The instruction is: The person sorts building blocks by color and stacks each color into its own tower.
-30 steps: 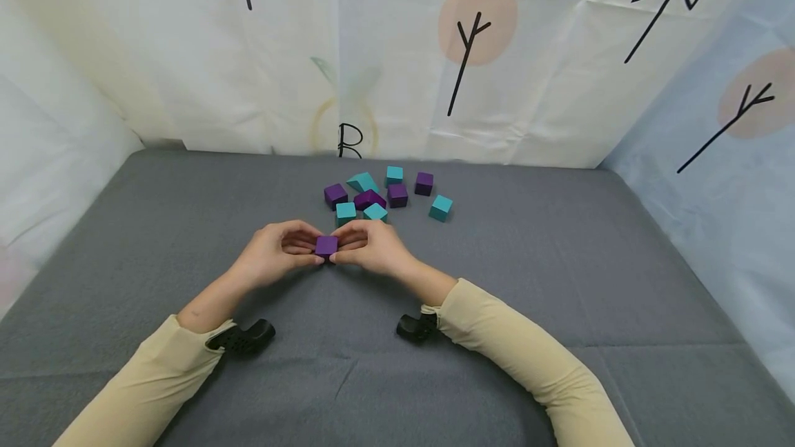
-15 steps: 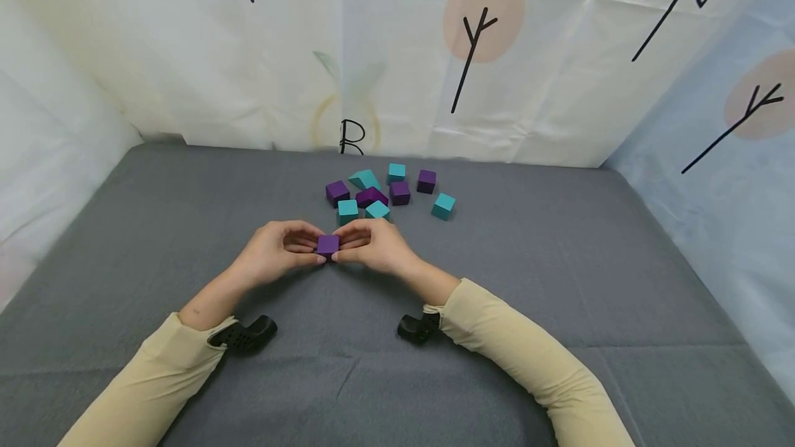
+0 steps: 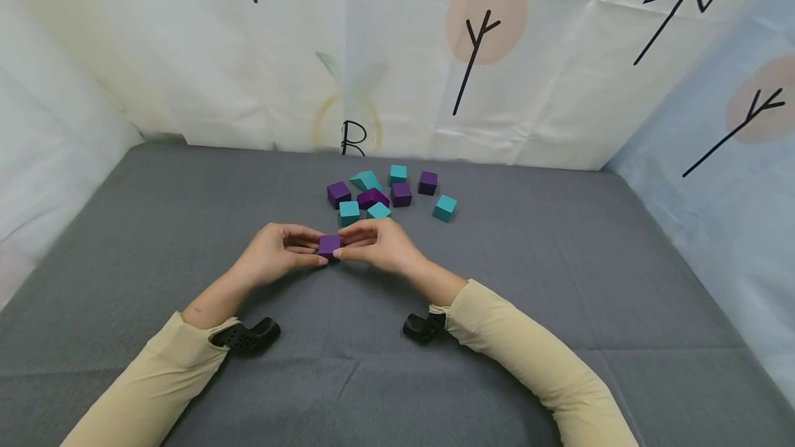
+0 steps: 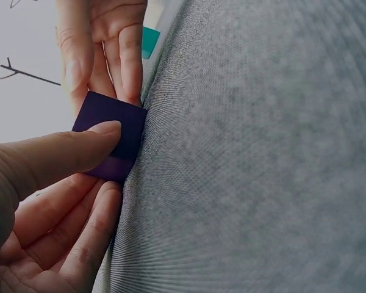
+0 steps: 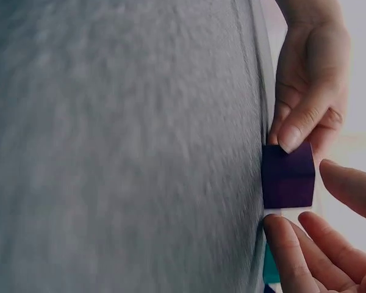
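- A person works at a table point(image 3: 528, 295) covered in grey cloth, with both hands meeting over one purple cube point(image 3: 329, 245).
- The left hand point(image 3: 268, 257) grips the cube: its thumb point(image 4: 64, 151) lies flat across the near face while the other fingers bend in from the far side, a pinch that appears meant to keep the block square and steady.
- The right hand point(image 3: 386, 243) is loosely curved and seems to grasp nothing; the right wrist view shows thin gaps between its thumb point(image 5: 354, 188), its fingertips point(image 5: 277, 224) and the cube, as if they serve as a guard or guide.
- The cube stands between the two sets of fingers, its underside seemingly on the cloth, which would take its weight and leave the left hand only to aim it.
- Just beyond the fingertips, a teal cube point(image 3: 349, 213) and a second teal block point(image 3: 379, 210), its shape partly hidden, lie nearest, within easy reach.
- Behind them sit a teal wedge point(image 3: 365, 180), an angled purple block point(image 3: 373, 199) and more cubes, loosely scattered, perhaps so each can be picked up singly.
- Farther to the right of the right fingers, another teal cube point(image 3: 444, 207) lies apart from the group.
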Tool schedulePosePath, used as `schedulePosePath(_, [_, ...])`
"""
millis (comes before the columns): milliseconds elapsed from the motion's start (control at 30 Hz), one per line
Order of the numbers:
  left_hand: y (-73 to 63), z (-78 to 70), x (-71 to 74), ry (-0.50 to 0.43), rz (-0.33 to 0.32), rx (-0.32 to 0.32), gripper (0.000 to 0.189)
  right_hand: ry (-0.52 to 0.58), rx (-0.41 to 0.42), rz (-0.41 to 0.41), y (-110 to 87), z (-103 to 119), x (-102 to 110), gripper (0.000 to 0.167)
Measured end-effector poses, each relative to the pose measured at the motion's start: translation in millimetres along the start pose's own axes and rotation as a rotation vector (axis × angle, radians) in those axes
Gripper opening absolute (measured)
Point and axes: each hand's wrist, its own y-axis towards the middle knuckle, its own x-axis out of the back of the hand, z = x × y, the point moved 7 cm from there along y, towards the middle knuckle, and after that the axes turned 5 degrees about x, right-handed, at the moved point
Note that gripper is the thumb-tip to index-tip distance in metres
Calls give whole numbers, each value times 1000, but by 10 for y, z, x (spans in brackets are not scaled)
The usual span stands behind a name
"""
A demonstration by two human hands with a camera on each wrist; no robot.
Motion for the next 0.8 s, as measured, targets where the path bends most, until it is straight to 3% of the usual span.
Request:
schedulePosePath(433, [11, 23, 24, 4, -3, 39, 44, 59, -18, -104, -141, -76, 426, 23])
schedulePosePath(800, [17, 22, 19, -8, 13, 32, 44, 21, -15, -165, -198, -129, 660, 21])
